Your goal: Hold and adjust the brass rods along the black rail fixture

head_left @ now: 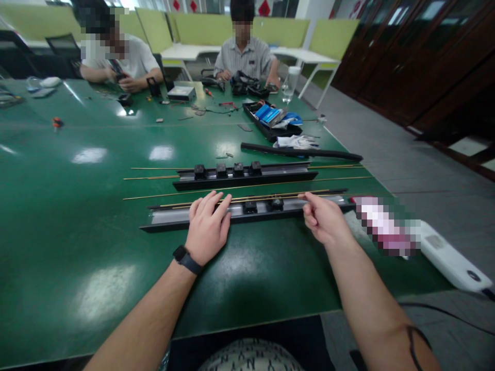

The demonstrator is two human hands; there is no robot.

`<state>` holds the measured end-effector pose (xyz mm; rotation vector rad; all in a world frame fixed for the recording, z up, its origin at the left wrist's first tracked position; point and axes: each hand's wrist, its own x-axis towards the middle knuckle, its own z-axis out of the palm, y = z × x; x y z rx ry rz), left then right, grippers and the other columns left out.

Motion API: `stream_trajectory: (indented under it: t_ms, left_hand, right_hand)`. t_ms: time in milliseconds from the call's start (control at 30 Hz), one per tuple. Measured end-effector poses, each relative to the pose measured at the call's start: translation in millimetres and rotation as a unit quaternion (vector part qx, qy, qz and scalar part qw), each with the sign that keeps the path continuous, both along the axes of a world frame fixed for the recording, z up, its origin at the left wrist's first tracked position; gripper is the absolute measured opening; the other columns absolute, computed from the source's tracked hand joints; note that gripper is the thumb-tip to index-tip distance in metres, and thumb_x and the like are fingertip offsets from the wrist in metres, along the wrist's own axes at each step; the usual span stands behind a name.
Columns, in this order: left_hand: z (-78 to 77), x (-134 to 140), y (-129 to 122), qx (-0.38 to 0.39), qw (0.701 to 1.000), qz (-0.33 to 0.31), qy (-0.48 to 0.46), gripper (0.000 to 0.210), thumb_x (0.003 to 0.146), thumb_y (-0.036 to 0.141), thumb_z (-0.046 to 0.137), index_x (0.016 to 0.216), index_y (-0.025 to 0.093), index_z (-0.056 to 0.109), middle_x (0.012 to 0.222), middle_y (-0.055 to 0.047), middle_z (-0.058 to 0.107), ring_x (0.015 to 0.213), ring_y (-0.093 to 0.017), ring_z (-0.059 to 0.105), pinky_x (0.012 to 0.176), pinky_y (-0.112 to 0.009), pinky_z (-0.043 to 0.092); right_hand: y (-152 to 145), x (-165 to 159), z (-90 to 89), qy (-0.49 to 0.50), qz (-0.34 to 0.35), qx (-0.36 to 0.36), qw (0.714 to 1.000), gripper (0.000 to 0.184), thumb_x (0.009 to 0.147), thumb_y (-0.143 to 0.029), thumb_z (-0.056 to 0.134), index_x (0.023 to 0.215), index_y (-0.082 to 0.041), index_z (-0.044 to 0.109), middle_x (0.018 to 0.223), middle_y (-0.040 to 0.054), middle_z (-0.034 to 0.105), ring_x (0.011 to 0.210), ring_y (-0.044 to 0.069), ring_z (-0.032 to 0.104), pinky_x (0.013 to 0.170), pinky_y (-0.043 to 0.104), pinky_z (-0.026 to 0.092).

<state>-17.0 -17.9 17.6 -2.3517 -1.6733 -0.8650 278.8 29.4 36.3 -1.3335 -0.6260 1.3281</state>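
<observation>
A black channel (170, 219) with a pale inner strip lies across the green table in front of me. My left hand (209, 224) rests over it, fingers spread and laid across thin brass-coloured rods (263, 198) along its far edge. At the rods' right part is my right hand (324, 217), with its index finger stretched along a rod and its other fingers curled in; the thumb's contact is partly hidden. Two small black blocks (277, 204) sit in the channel between my hands. Just beyond lies a second black channel (247, 181) bearing several black blocks (221, 170).
Loose brass-coloured rods (154, 197) lie between and beside the channels. Farther off are a black tube (301, 151), white gloves (296, 141) and a black tray (270, 131). A white power strip (450, 257) is at right. Two people sit across the table (116, 278).
</observation>
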Motion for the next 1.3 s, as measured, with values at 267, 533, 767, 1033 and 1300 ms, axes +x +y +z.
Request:
stream_trajectory:
  t_ms: [267, 533, 767, 1033, 1300]
  left_hand:
    - [0.0, 0.1, 0.4, -0.001, 1.000, 0.002, 0.001, 0.043, 0.101, 0.027, 0.050, 0.143, 0.024, 0.055, 0.143, -0.012, 0.061, 0.141, -0.028, 0.048, 0.118, -0.049, 0.031]
    - [0.2, 0.0, 0.6, -0.003, 1.000, -0.001, -0.009, 0.044, 0.100, 0.027, 0.050, 0.144, 0.025, 0.055, 0.142, -0.012, 0.061, 0.141, -0.029, 0.049, 0.118, -0.050, 0.031]
    - [0.4, -0.2, 0.5, -0.006, 1.000, -0.002, -0.013, 0.045, 0.100, 0.027, 0.050, 0.144, 0.025, 0.055, 0.143, -0.012, 0.060, 0.142, -0.029, 0.048, 0.118, -0.050, 0.030]
    - [-0.4, -0.1, 0.9, 0.000, 1.000, 0.001, -0.003, 0.043, 0.100, 0.028, 0.050, 0.143, 0.024, 0.055, 0.142, -0.012, 0.061, 0.141, -0.029, 0.048, 0.118, -0.050, 0.030]
    - [-0.7, -0.3, 1.3, 0.002, 1.000, -0.001, -0.009, 0.044, 0.100, 0.027, 0.050, 0.143, 0.025, 0.055, 0.143, -0.012, 0.061, 0.141, -0.029, 0.049, 0.118, -0.051, 0.031]
  right_hand:
    - [0.9, -0.4, 0.3, -0.002, -0.050, 0.014, 0.999, 0.012, 0.085, -0.026, 0.071, 0.087, -0.019, 0.062, 0.046, -0.0074, 0.050, 0.028, 0.006, 0.032, 0.025, 0.016, 0.018]
    - [-5.7, -9.2, 2.0, 0.001, 0.046, 0.003, 0.999, 0.023, 0.084, -0.036, 0.076, 0.091, -0.015, 0.066, 0.048, -0.0051, 0.053, 0.029, 0.005, 0.033, 0.026, 0.015, 0.017]
    - [-2.3, -4.6, -0.7, -0.005, -0.019, 0.021, 1.000, 0.018, 0.084, -0.032, 0.074, 0.089, -0.018, 0.064, 0.047, -0.0073, 0.050, 0.028, 0.006, 0.032, 0.027, 0.015, 0.018]
    - [-4.7, -8.6, 1.4, -0.004, 0.031, 0.004, 1.000, 0.020, 0.086, -0.034, 0.073, 0.091, -0.016, 0.066, 0.047, -0.0058, 0.052, 0.028, 0.005, 0.031, 0.027, 0.015, 0.016]
    - [-3.3, -6.8, 2.0, 0.002, -0.018, 0.011, 1.000, 0.015, 0.085, -0.029, 0.072, 0.089, -0.018, 0.064, 0.046, -0.0075, 0.049, 0.028, 0.005, 0.031, 0.027, 0.015, 0.017]
